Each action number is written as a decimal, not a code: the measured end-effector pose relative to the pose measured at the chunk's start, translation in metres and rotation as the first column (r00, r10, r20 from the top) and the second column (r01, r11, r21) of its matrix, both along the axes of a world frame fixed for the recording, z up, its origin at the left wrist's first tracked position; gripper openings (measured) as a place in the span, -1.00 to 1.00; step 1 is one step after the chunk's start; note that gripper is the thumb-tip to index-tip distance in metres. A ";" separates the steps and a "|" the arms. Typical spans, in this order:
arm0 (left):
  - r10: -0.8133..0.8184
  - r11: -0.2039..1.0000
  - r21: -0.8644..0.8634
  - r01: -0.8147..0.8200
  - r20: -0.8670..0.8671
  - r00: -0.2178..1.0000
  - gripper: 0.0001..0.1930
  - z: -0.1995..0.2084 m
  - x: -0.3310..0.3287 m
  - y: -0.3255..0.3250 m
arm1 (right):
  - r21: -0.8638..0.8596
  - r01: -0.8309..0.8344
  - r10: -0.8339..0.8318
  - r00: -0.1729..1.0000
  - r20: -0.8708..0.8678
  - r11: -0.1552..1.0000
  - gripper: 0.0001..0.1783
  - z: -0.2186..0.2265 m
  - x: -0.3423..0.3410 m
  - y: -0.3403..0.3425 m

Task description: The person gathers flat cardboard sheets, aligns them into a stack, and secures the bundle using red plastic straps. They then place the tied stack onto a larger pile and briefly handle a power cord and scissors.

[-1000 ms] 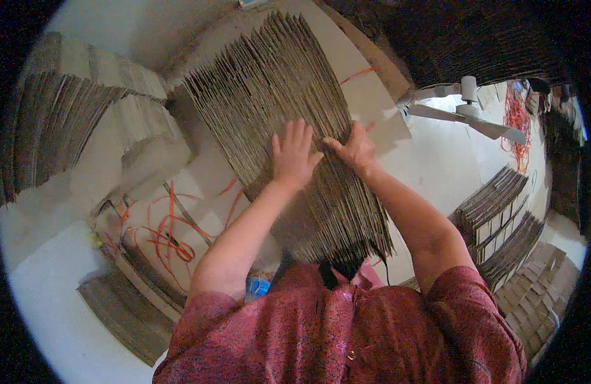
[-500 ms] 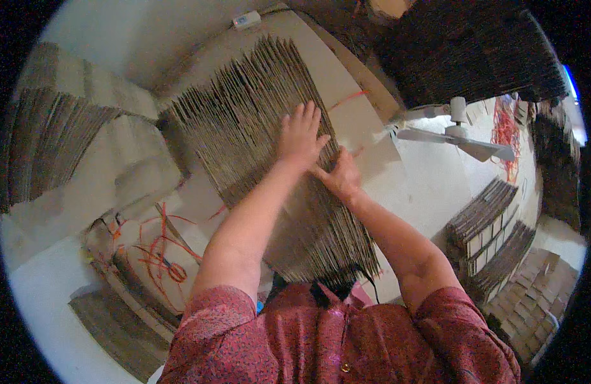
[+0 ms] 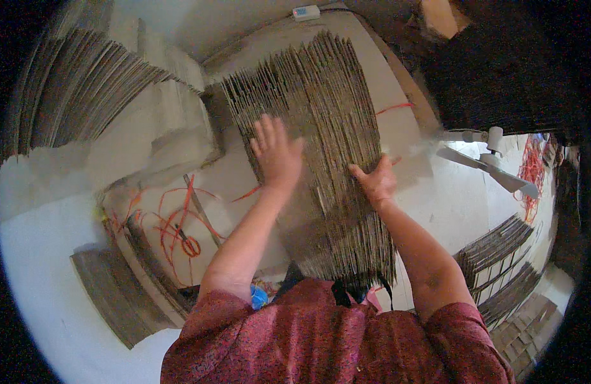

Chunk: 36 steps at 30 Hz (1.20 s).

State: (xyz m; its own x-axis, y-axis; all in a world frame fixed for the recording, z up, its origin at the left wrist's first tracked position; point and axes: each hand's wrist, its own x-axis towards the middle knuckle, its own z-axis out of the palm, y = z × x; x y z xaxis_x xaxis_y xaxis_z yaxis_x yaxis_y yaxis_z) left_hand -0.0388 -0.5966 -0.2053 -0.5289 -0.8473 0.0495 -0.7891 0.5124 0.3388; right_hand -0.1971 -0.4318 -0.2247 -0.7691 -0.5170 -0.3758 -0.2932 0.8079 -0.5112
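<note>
A long row of thin brown cardboard sheets [image 3: 321, 128], packed closely with their edges up, lies on a pale table [image 3: 398, 141] in front of me. My left hand [image 3: 277, 153] is spread over the left side of the row, its fingers stretched out and slightly blurred. On the opposite side, my right hand [image 3: 377, 182] rests against the row's right edge, with the thumb lying over the top and the fingers stretched along the outer side. The sheets run back under my shirt front, where their near ends are partly hidden.
Loose red strapping [image 3: 190, 211] lies left of the row. More cardboard stacks stand at the far left [image 3: 71, 83], far right [image 3: 500, 70] and near right [image 3: 494, 246]. A fan [image 3: 491, 169] with pale blades is at the right. A small white box [image 3: 306, 13] sits at the back.
My hands, close together before, are now apart: the left has moved to the row's left side, the right stays at its right edge. The whole view has shifted, bringing the row rightward.
</note>
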 end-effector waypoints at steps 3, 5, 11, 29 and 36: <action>0.053 0.999 -0.015 -0.052 0.090 0.995 -0.31 -0.021 0.031 -0.011 | 0.011 -0.008 0.008 1.000 -0.019 1.000 -0.20 0.004 0.006 -0.005; 0.006 0.999 0.052 -0.014 0.152 0.988 -0.29 -0.025 0.036 -0.016 | 0.028 -0.008 0.008 1.000 -0.025 1.000 -0.21 0.013 0.010 -0.009; 0.092 0.994 0.067 -0.086 -0.096 0.991 -0.32 -0.035 0.055 -0.059 | 0.076 -0.010 0.019 0.994 -0.107 0.997 -0.17 0.005 0.009 -0.005; 0.104 0.992 0.076 -0.102 -0.027 0.994 -0.50 -0.039 0.090 -0.145 | 0.130 -0.069 0.089 0.985 -0.151 0.989 -0.14 0.001 0.007 -0.005; 0.134 0.988 0.083 -0.132 -0.017 0.991 -0.46 -0.037 0.088 -0.149 | 0.157 -0.067 0.086 0.989 -0.120 0.985 -0.13 0.002 0.008 -0.006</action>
State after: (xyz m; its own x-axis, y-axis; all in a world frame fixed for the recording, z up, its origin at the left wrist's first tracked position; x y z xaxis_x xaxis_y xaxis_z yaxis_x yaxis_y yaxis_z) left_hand 0.0489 -0.7460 -0.2426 -0.4107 -0.9117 -0.0122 -0.8402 0.3732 0.3934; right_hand -0.1893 -0.4376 -0.2230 -0.7756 -0.5202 -0.3575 -0.4110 0.8461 -0.3395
